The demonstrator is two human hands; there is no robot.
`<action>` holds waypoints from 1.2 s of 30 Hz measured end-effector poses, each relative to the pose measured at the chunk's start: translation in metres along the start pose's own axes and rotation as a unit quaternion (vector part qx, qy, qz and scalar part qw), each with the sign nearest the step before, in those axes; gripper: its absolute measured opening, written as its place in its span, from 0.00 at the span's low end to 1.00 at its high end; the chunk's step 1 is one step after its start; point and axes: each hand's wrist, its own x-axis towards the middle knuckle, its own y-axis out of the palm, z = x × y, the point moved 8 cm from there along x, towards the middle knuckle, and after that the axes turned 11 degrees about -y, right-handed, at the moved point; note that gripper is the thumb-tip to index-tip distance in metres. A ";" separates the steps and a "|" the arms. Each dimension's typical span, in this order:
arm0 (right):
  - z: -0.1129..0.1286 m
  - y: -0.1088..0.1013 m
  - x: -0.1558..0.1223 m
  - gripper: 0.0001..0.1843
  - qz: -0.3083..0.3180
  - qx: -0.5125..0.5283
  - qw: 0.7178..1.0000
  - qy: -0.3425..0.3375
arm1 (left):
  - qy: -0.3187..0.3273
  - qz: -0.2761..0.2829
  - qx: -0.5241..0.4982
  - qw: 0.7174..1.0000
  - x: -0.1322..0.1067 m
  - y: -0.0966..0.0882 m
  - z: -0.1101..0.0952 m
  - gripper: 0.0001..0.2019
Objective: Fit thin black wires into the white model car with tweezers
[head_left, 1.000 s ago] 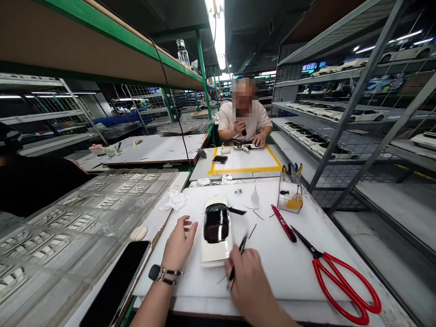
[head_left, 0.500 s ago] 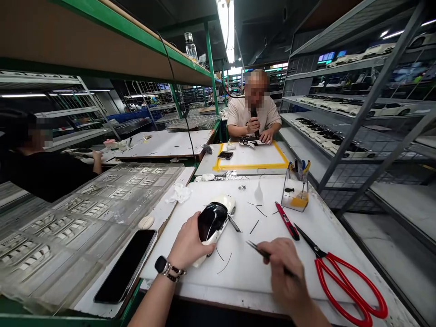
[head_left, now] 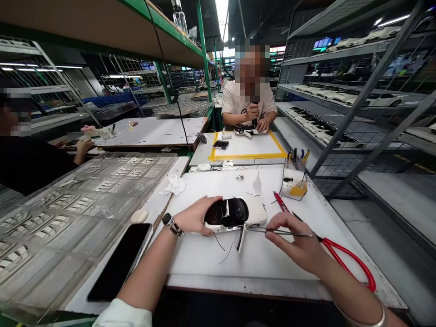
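Observation:
A white model car with a black roof lies on the white work surface, its nose toward the right. Its near-side door stands swung out. My left hand is closed around the rear end of the car, thumb on the near side and fingers over the far side. Between thumb and fingers, my right hand pinches a pair of metal tweezers. The tips of the tweezers are by the car's open door, near the hinge; whether they touch it I cannot tell. Thin black strips lie in front of the car.
Red-handled scissors and a red cutter lie at the right, partly behind my right hand. A clear tool holder stands behind them. Left are a phone and a parts tray. Opposite sits a person.
The car has been turned so its nose points right and its open door faces me. My right hand has brought the tweezers leftward to the door.

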 end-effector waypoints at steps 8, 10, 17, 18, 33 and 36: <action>0.008 0.040 0.036 0.06 0.112 -0.122 0.971 -0.173 | -0.047 -0.105 -0.006 0.993 0.005 -0.013 0.036 0.47; 0.005 0.052 0.041 0.05 0.133 -0.131 0.963 -0.193 | -0.039 -0.110 -0.007 0.993 0.003 -0.012 0.037 0.45; 0.002 0.071 0.055 0.05 0.131 -0.142 0.954 -0.230 | -0.012 -0.110 0.000 0.994 0.001 -0.008 0.034 0.43; 0.000 0.070 0.057 0.06 0.130 -0.134 0.956 -0.226 | -0.010 -0.109 0.001 0.994 0.001 -0.008 0.034 0.43; -0.046 0.069 0.054 0.08 0.088 0.017 0.987 -0.130 | -0.027 -0.094 0.000 0.995 0.002 -0.002 0.040 0.42; -0.053 0.069 0.058 0.09 0.098 0.020 0.990 -0.101 | -0.030 -0.092 0.002 0.995 0.002 -0.003 0.039 0.42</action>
